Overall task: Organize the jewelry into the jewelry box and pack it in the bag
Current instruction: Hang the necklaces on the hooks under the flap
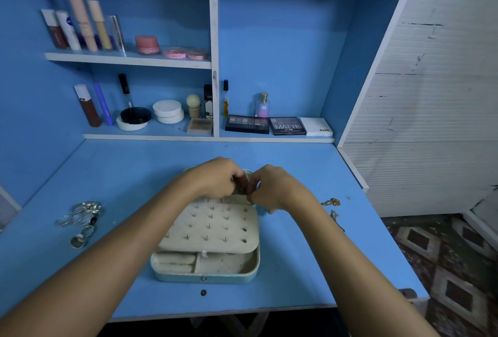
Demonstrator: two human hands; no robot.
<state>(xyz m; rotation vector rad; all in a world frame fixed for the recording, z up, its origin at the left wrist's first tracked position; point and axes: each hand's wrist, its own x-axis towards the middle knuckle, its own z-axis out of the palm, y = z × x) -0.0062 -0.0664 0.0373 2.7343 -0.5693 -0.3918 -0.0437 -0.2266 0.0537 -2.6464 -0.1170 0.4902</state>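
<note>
The open jewelry box is sitting at the near middle of the blue desk, its cream insert panel carrying rows of small studs. At 9 o'clock from the box, a cluster of silver rings is lying on the desk; at 3 o'clock, a gold chain is lying near the edge. At 12 o'clock of the box, the left hand and the right hand are meeting with curled fingers, pinching something small that I cannot tell. Farther, on the low shelf, palettes are showing "NUDES", "MATTE" and "NUDE". A perfume bottle is showing "SB".
</note>
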